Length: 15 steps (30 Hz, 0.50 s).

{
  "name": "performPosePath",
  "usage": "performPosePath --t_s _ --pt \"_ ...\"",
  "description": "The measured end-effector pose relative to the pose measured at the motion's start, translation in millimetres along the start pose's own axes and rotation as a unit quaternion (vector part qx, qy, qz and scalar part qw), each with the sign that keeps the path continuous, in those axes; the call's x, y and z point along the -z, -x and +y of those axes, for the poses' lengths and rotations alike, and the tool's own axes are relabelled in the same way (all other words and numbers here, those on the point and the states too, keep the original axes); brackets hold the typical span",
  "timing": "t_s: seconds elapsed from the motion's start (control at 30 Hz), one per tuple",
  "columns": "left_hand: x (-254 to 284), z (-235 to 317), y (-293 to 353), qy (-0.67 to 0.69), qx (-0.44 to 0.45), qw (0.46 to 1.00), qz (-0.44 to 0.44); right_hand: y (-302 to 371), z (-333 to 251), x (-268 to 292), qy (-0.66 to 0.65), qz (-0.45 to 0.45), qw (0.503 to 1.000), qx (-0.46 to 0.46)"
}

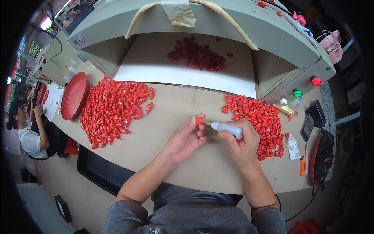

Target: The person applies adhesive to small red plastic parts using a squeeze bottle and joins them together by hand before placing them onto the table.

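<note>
- Grey sleeves (128, 218) sit closest, at the bottom, with both bare arms reaching up over the table (175, 105).
- One small red piece (199, 121) is pinched at the fingertips of the left hand (186, 137), which is curled shut on it.
- Right beside it, the right hand (242, 145) is wrapped tight around a small white squeeze bottle (226, 127); its thin tip touches the red piece.
- A big red pile (111, 110) lies to the left, well apart from the hands.
- Another red pile (259, 121) lies just behind the right hand.
- Bare table shows between the two piles and in front of the hands, down to the near edge.
- A grey machine (288, 46) with an open mouth stands at the far side.
</note>
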<state>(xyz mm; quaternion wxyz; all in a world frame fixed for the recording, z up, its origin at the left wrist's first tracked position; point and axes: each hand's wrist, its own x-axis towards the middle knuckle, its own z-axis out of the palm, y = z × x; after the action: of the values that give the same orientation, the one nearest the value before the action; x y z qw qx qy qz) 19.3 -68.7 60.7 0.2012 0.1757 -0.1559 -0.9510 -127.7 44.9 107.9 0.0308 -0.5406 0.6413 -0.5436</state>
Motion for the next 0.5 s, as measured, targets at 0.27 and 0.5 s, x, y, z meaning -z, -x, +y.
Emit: performPosePath --t_s 0.27,0.5 --pt "1.4 -1.0 -0.8 -0.001 0.001 1.0 -0.005 0.5 0.8 -1.8 -0.001 0.009 1.0 -0.002" --pt "1.5 -0.8 -0.1 -0.013 -0.003 1.0 -0.008 1.3 -0.1 -0.7 -0.004 0.012 1.0 -0.024"
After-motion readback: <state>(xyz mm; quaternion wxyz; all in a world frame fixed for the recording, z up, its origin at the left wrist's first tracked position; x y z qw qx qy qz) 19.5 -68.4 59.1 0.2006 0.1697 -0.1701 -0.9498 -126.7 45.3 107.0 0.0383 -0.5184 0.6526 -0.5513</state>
